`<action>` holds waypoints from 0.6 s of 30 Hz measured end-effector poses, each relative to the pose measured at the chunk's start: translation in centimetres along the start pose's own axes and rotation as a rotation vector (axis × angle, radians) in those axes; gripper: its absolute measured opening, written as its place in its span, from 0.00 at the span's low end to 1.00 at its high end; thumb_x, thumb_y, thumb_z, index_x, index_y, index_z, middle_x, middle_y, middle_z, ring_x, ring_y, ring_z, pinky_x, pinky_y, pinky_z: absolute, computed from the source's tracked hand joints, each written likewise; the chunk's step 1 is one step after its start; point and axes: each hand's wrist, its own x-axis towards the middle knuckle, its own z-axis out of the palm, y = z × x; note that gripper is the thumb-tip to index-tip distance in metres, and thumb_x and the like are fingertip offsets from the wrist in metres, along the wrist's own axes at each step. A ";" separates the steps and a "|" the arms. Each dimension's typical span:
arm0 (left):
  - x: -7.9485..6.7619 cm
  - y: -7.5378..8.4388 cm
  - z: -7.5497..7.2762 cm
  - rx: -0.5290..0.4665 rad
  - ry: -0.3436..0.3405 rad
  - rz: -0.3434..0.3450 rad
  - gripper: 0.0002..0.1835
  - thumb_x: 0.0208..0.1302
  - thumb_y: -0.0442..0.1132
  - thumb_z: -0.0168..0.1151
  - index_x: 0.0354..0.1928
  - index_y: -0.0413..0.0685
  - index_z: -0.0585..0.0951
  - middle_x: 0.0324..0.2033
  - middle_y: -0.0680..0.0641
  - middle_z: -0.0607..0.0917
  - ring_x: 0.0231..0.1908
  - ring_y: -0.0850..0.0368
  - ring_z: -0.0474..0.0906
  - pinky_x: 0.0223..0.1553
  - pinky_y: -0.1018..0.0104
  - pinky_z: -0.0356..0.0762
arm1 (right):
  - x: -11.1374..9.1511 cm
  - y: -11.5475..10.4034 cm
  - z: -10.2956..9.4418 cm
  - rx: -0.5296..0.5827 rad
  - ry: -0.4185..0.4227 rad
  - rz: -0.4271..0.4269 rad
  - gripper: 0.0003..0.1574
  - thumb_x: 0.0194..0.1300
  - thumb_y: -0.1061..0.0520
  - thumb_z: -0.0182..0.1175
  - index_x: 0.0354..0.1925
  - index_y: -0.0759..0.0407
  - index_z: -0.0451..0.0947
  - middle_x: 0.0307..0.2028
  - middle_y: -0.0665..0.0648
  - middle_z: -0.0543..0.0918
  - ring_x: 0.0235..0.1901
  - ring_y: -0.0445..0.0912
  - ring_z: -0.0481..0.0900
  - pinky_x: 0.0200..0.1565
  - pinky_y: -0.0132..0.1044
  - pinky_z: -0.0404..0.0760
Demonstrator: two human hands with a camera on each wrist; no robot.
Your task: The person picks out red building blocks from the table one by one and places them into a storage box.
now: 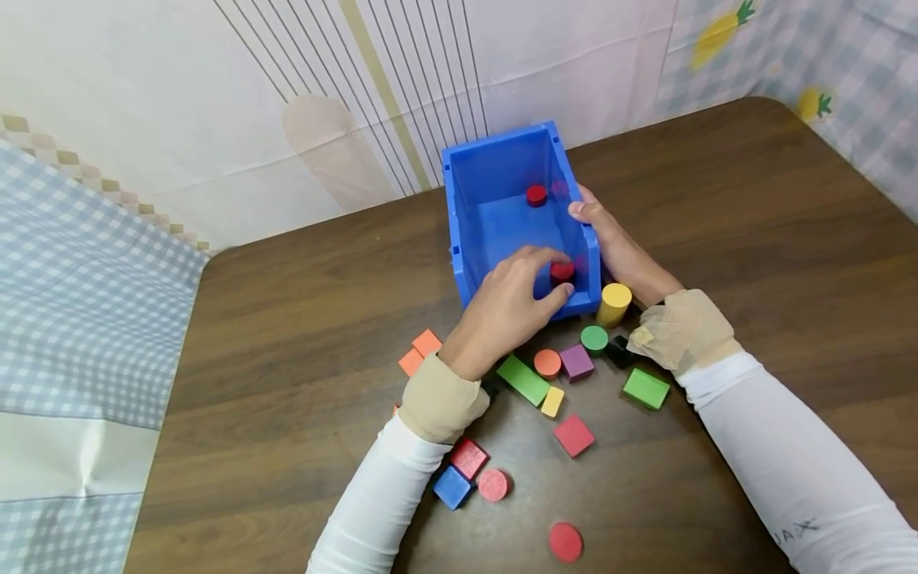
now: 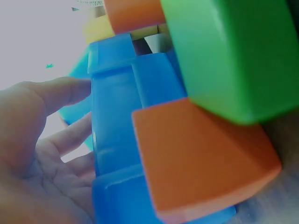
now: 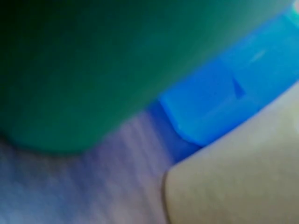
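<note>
A blue plastic bin [image 1: 511,231] stands at the back of the table, with a red cylinder [image 1: 536,195] lying on its floor. My left hand [image 1: 505,299] reaches over the near wall into it. Thumb and fingers curl round a second red cylinder [image 1: 562,273] near the right front corner. In the left wrist view, the bin's front wall [image 2: 117,116] hides part of that left hand [image 2: 42,144], and the cylinder is out of sight. My right hand [image 1: 617,239] grips the bin's right wall, thumb on the rim; its other fingers are mostly hidden.
Close before the bin stand a yellow cylinder [image 1: 613,304], a green cylinder [image 1: 594,340], an orange cylinder [image 1: 547,364], a purple block [image 1: 577,363] and a long green block [image 1: 523,379]. Orange blocks [image 1: 419,352] lie left of my wrist. Red pieces [image 1: 574,436] and a blue block [image 1: 453,487] lie nearer.
</note>
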 end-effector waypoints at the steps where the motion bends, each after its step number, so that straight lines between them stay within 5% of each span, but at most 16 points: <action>1: -0.1 -0.1 0.0 0.002 -0.007 0.000 0.21 0.76 0.47 0.65 0.66 0.50 0.82 0.62 0.50 0.82 0.66 0.57 0.75 0.67 0.58 0.76 | 0.0 0.0 0.0 -0.002 -0.003 0.000 0.48 0.73 0.32 0.43 0.85 0.33 0.41 0.82 0.57 0.51 0.77 0.64 0.57 0.73 0.71 0.57; 18: -1.1 0.4 -0.8 0.085 0.010 0.029 0.22 0.76 0.48 0.65 0.68 0.53 0.81 0.64 0.53 0.82 0.67 0.57 0.75 0.67 0.56 0.76 | 1.0 0.9 0.7 0.040 -0.014 -0.011 0.49 0.72 0.32 0.43 0.85 0.34 0.42 0.81 0.59 0.54 0.76 0.63 0.60 0.74 0.69 0.60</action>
